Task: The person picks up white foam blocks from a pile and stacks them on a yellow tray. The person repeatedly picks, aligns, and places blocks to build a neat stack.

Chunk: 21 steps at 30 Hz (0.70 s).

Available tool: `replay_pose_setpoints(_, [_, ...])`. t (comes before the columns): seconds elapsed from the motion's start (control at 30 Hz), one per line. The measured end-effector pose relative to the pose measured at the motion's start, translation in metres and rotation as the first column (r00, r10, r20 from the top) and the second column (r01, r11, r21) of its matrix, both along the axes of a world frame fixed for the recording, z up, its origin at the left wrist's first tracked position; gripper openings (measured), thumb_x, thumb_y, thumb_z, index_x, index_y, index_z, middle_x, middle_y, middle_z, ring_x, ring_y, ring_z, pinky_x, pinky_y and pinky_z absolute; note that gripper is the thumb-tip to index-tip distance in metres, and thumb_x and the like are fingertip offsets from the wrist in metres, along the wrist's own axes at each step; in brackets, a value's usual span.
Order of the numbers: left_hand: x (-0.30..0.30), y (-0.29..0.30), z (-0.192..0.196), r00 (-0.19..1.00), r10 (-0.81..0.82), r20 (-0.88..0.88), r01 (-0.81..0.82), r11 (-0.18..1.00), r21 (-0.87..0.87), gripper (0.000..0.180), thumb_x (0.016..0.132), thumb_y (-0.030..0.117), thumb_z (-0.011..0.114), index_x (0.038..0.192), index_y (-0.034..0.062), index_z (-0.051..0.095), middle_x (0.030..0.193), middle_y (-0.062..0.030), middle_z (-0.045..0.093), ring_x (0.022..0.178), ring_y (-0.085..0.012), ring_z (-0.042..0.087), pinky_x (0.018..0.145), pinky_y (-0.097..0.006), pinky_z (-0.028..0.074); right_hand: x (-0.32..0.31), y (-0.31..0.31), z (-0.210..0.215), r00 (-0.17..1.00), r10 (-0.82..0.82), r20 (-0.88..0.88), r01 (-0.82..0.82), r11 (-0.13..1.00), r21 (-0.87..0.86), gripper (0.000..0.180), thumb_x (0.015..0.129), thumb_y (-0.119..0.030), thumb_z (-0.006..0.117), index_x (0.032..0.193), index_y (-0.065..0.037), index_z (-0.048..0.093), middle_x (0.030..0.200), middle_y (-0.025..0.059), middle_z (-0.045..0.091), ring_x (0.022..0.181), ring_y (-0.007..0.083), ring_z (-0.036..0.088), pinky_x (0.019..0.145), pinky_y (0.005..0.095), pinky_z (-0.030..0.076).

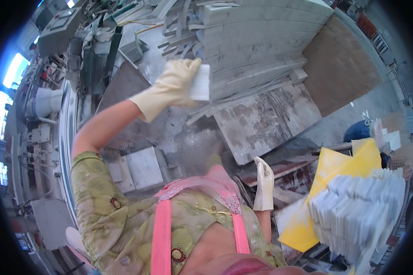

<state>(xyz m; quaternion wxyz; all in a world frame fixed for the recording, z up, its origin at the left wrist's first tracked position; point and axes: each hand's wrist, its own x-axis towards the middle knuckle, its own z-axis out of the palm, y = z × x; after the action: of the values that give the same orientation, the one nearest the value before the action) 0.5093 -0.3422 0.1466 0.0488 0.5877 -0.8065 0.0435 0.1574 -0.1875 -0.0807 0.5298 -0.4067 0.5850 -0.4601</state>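
Note:
My left hand (181,82), in a cream rubber glove, is raised on the outstretched left arm. Its fingers are closed round a small stack of white strips (201,82), which looks like stone or tile pieces. Low beside my body on the right, my right hand (264,183) wears a matching glove. Its fingers point up and slightly apart, with nothing visible in them. To the right of that hand stands a tall pile of white strips (358,211), next to a dusty yellow sheet (346,165).
Long pale slabs (257,41) are stacked ahead, with a brown board (339,64) leaning beside them and a stained board (266,119) in front. Loose strips (181,30) lie at the far end. Machinery with a metal rail (68,137) runs along the left, near a grey box (144,167).

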Motion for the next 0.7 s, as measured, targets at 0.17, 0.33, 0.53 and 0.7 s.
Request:
replay_pose_setpoints(0.17, [0.033,-0.122,0.068,0.974,-0.081,0.214,0.103,0.990,-0.094,0.111,0.056,0.031,0.089,0.149,0.0009,0.036,0.131,-0.0236,0.057,0.123,-0.0400,0.055,0.108,-0.045,0.042,0.043,-0.115,-0.056,1.000,0.006,0.024,-0.009,0.993,0.116,0.030,0.105,-0.019,0.059,0.121,0.003,0.070,0.119,0.0110,0.072,0.111,0.0175,0.067,0.099,0.0299,0.051])
replay_pose_setpoints(0.33, [0.045,-0.270,0.128,0.824,-0.268,0.500,0.389,0.908,-0.153,0.106,0.064,0.026,0.088,0.151,-0.0038,0.036,0.138,-0.0211,0.057,0.130,-0.0338,0.053,0.114,-0.039,0.040,0.069,-0.216,-0.060,0.992,0.124,-0.029,-0.122,0.990,0.064,0.032,0.103,-0.023,0.060,0.121,0.003,0.070,0.115,0.0117,0.073,0.108,0.0188,0.068,0.097,0.0305,0.051])
replay_pose_setpoints(0.53, [0.028,-0.414,0.153,0.750,-0.515,0.414,0.541,0.839,0.063,0.066,0.068,0.020,0.080,0.125,0.0019,0.053,0.116,-0.0197,0.063,0.115,-0.0373,0.061,0.100,-0.044,0.050,0.083,-0.247,-0.057,0.997,-0.030,-0.066,0.041,0.984,0.174,0.035,0.103,-0.025,0.059,0.123,0.002,0.069,0.110,0.0089,0.074,0.095,0.0148,0.068,0.084,0.0298,0.053])
replay_pose_setpoints(0.7, [0.031,-0.472,0.149,0.639,-0.670,0.379,0.620,0.740,0.262,0.075,0.063,0.015,0.084,0.129,0.0021,0.051,0.117,-0.0211,0.063,0.115,-0.0379,0.062,0.098,-0.045,0.051,0.107,-0.241,-0.071,0.968,-0.208,-0.138,0.236,0.942,0.238,0.037,0.103,-0.027,0.059,0.122,0.003,0.068,0.112,0.0107,0.072,0.103,0.0179,0.066,0.092,0.0312,0.050])
